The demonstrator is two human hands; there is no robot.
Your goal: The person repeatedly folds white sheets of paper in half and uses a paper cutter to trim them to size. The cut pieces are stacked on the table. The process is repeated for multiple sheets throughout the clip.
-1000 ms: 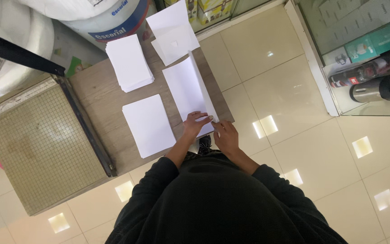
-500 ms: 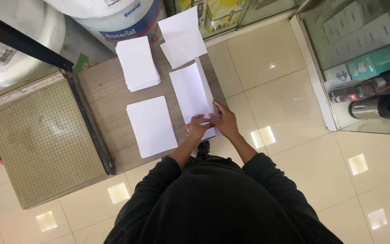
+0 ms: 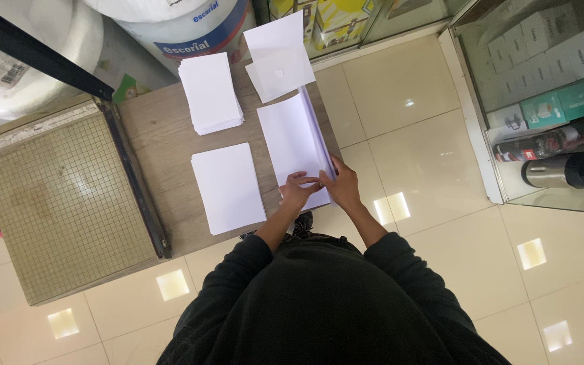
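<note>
Pressing down on a tall stack of white sheets [image 3: 290, 138], a person in a black top works at a wooden surface [image 3: 150, 128], seen from the head camera looking straight down.

Both hands meet at the stack's near end, at about 6 o'clock of it. The left hand [image 3: 297, 191] lies flat on the top sheet, fingers spread and not gripping anything. The right hand [image 3: 341, 186] sits just beside it at the stack's right edge, fingers curled onto the paper; whether it pinches a sheet or only steadies the edge cannot be told. The two hands touch or nearly touch.

The stack runs from the hands toward 12 o'clock, its right edge showing fanned layers close to the surface's edge. A single flat sheet [image 3: 228, 188] lies at 9 o'clock of the hands, a thicker pile [image 3: 210, 92] at 11 o'clock, and loose sheets [image 3: 280, 55] at 12 o'clock, overhanging the far edge. A gridded paper cutter [image 3: 55, 203] with a black blade arm fills the left side. A glass cabinet [image 3: 542, 101] stands at 2 o'clock on the tiled floor [image 3: 427, 135].

By the look of it, the paper is light, thin and limp, each sheet slippery on the next and quick to crease. It likely handles best with a flat palm holding the stack while fingertips take an edge or corner.
</note>
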